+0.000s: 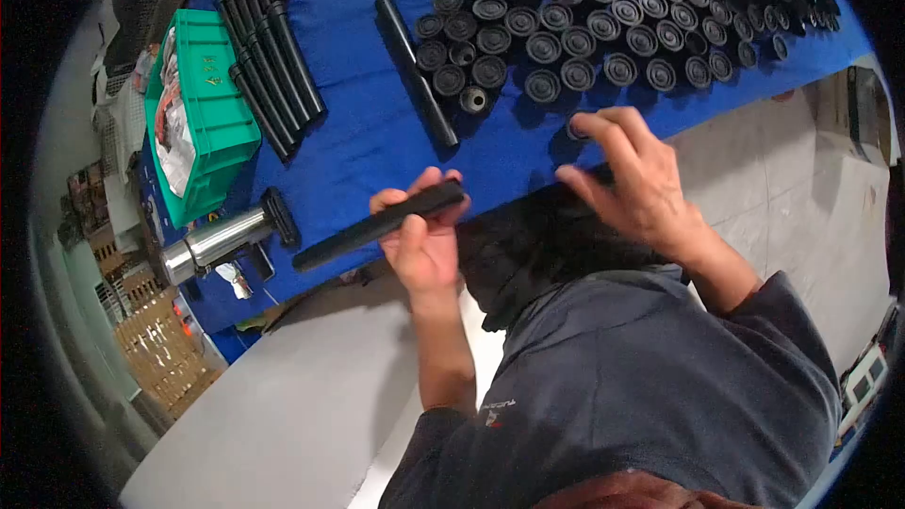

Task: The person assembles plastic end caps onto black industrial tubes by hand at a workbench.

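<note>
My left hand [429, 254] is wrapped around a black tube [349, 238], thumb on the near side and fingers behind. The tube lies slantwise over the front edge of the blue-covered table [353, 132], its upper end by my fingertips. My right hand [646, 188] is held at the table's front edge, fingers curved and thumb spread away from them. Its fingertips are just below the nearest round black ringed caps [542, 86]. Another black tube [415, 71] rests on the cloth between my hands and the far side.
Many ringed caps [627, 9] cover the back right of the table. Several black tubes [273, 66] lie stacked at the left, beside a green crate [217, 90] with crumpled plastic inside. A shiny metal cylinder with a black end [226, 238] lies at the front left.
</note>
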### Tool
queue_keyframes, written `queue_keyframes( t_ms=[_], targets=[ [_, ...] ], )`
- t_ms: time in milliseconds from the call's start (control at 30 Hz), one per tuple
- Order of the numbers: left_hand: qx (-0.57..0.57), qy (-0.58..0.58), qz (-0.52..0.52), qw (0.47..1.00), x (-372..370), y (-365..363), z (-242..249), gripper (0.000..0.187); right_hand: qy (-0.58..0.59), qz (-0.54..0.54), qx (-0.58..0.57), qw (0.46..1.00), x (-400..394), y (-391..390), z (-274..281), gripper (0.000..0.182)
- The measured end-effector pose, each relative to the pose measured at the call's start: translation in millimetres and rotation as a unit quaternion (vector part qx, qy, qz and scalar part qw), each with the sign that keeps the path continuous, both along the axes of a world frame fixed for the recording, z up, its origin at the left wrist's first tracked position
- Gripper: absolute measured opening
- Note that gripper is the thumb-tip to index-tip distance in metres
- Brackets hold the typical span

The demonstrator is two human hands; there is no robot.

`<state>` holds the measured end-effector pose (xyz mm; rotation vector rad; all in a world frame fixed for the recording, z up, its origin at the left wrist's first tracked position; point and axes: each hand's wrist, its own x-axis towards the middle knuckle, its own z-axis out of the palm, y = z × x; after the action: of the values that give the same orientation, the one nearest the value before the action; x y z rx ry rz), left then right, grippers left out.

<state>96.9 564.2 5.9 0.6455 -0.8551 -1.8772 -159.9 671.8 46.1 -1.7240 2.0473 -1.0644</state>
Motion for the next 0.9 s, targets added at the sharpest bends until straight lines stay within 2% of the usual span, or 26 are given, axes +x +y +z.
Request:
queue_keyframes(
  t_ms=[67,200,233,333,533,733,833,900],
  targets=[
    [0.002,0.015,0.006,1.0,2.7,-14.5,-9.8,0.04,0.068,-0.013,0.035,0.997,-15.5,-3.3,-1.3,0.052],
    [0.029,0.075,-0.019,0.997,1.0,-21.9,-23.2,0.041,0.076,-0.002,0.111,0.991,-15.8,-5.7,-13.6,0.053],
    [0.032,0.091,-0.029,0.995,0.8,-21.0,-27.5,0.042,0.076,-0.008,0.078,0.994,-15.4,-6.1,-20.7,0.051],
    [0.018,0.067,-0.015,0.998,4.0,-17.3,-32.0,0.046,0.056,-0.001,0.094,0.994,-16.1,-6.2,-24.3,0.046],
    [0.021,0.076,-0.004,0.997,3.1,-18.9,-33.3,0.041,0.042,-0.003,0.129,0.991,-8.3,-15.5,-8.7,0.039],
    [0.013,0.071,0.001,0.997,2.6,-19.8,-33.8,0.041,0.035,0.005,0.114,0.993,-7.9,-16.1,-15.0,0.038],
    [0.033,0.069,0.007,0.997,3.4,-18.8,-32.6,0.042,-0.046,0.06,0.043,0.996,-7.4,-20.0,-9.4,0.041],
    [0.037,0.078,0.009,0.996,2.4,-19.1,-31.2,0.042,-0.164,0.089,0.06,0.98,-2.1,-25.8,-5.5,0.044]
  ],
)
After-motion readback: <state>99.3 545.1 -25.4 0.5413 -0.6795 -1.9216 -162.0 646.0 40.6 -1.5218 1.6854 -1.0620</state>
